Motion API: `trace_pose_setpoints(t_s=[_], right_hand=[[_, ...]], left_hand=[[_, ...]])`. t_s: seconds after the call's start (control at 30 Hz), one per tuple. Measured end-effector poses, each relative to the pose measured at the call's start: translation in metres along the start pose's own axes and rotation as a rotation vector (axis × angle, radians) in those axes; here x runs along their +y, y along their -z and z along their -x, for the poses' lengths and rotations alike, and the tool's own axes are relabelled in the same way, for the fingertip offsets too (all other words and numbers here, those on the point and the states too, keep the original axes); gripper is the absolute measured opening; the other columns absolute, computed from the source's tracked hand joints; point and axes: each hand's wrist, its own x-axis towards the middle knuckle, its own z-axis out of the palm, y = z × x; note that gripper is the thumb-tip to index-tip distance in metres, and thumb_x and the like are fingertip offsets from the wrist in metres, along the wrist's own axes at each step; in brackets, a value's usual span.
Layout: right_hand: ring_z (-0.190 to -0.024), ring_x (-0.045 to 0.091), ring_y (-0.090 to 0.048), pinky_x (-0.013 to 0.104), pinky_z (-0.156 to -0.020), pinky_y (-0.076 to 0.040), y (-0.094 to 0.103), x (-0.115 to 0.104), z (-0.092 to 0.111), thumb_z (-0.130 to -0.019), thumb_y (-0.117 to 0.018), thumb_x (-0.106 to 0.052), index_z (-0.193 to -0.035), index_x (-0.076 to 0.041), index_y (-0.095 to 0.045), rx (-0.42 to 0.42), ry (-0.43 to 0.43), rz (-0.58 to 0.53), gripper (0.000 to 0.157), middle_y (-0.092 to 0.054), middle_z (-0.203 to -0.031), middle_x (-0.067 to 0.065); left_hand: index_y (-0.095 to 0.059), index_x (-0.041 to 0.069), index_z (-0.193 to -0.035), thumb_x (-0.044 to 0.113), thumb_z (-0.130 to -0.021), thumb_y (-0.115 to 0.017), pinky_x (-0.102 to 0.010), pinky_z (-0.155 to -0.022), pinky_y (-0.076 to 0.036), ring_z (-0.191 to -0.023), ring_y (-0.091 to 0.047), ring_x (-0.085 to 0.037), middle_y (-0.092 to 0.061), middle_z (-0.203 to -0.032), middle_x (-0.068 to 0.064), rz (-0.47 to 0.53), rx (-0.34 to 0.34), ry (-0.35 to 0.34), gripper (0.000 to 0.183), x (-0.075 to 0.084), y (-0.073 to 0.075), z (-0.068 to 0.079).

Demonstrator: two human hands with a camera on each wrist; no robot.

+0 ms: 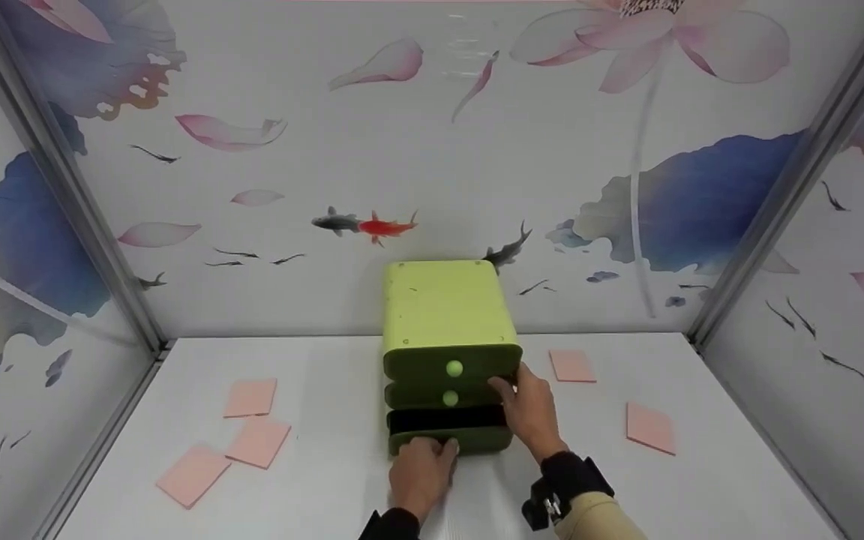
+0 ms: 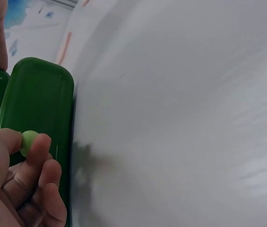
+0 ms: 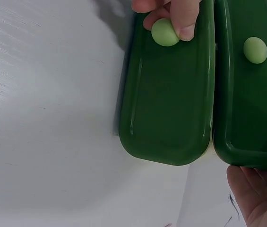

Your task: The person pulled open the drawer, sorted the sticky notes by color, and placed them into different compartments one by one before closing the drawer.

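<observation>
A small drawer cabinet [image 1: 447,307] with a yellow-green body and dark green fronts stands against the back wall. Its bottom drawer [image 1: 477,440] is pulled partly out, and its dark inside shows from above. My left hand [image 1: 422,474] pinches the round light-green knob [image 2: 28,142] of that drawer between thumb and fingers. At the cabinet's right side, my right hand [image 1: 533,409] grips the edge, thumb at the front and fingers along the side. The middle drawer [image 3: 251,104] and the top drawer [image 1: 417,365] sit closed, each with its own knob.
Several pink square paper pads lie on the white table [image 1: 327,420]: three on the left, including one pad [image 1: 193,475] near the front, plus a pad [image 1: 572,366] and another pad [image 1: 649,429] on the right. Patterned panels enclose the back and sides.
</observation>
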Motion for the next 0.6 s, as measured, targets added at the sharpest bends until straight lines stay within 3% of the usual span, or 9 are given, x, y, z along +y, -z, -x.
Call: trace_pose_setpoints(t_s=[0.3, 0.6], right_hand=[[-0.096, 0.027, -0.071, 0.043, -0.081, -0.057, -0.002, -0.002, 0.001, -0.095, -0.063, -0.023, -0.108, -0.007, -0.061, -0.001, 0.016, -0.002, 0.021, -0.073, -0.104, 0.014], [-0.085, 0.025, -0.071, 0.041, -0.073, -0.055, -0.006, -0.008, 0.003, -0.095, -0.063, -0.022, -0.106, -0.005, -0.061, 0.014, 0.016, 0.016, 0.021, -0.072, -0.093, 0.013]], left_hand=[[-0.065, 0.019, -0.056, 0.04, -0.09, -0.065, -0.027, -0.046, -0.035, -0.041, -0.05, -0.012, -0.053, -0.043, 0.008, 0.013, -0.056, 0.044, 0.041, -0.007, 0.006, 0.021], [-0.067, 0.019, -0.057, 0.046, -0.088, -0.066, -0.029, -0.05, -0.039, -0.044, -0.052, -0.014, -0.056, -0.046, 0.005, -0.001, -0.112, 0.125, 0.041, -0.012, 0.013, 0.036]])
